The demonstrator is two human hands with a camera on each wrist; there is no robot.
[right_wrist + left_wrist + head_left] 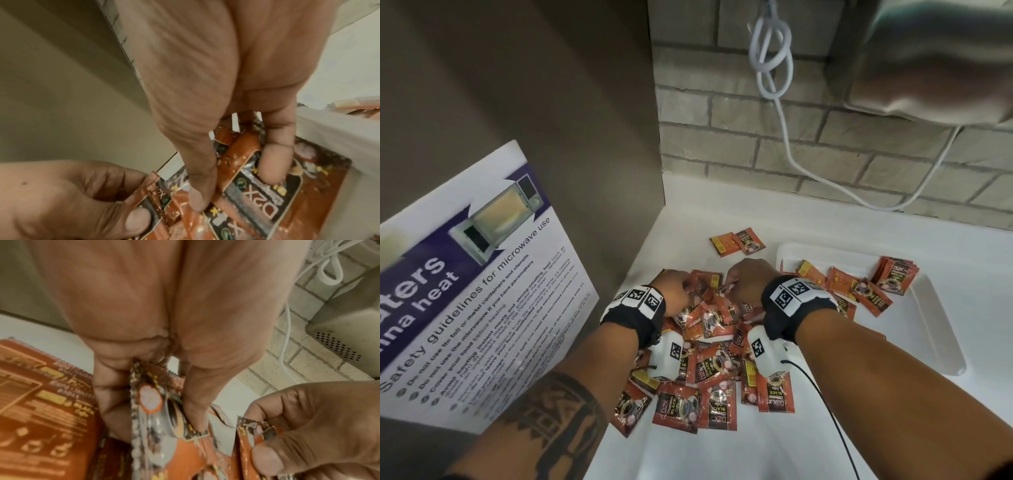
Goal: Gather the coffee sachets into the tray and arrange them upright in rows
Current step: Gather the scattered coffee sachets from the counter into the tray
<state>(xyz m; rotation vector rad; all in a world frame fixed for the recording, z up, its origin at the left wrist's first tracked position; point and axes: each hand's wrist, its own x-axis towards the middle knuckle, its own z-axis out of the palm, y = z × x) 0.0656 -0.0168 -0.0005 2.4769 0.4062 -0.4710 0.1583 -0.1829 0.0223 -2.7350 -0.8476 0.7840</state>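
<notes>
A heap of orange-red coffee sachets (709, 370) lies on the white counter. Both hands work at its far edge. My left hand (676, 291) pinches one sachet (152, 402) between thumb and fingers. Beside it my right hand (746, 279) holds several sachets (242, 149) between thumb and forefinger. The white tray (835, 255) sits to the right with several sachets lying flat in it. A small stack (895, 277) leans at the tray's far right. Two more sachets (738, 241) lie apart behind the heap.
A microwave safety poster (482, 274) leans on the panel at the left. A brick wall runs along the back, with a white cable (784, 137) hanging down it. A grey appliance (935, 61) juts out at the upper right. A black wire (825, 411) trails from my right wrist.
</notes>
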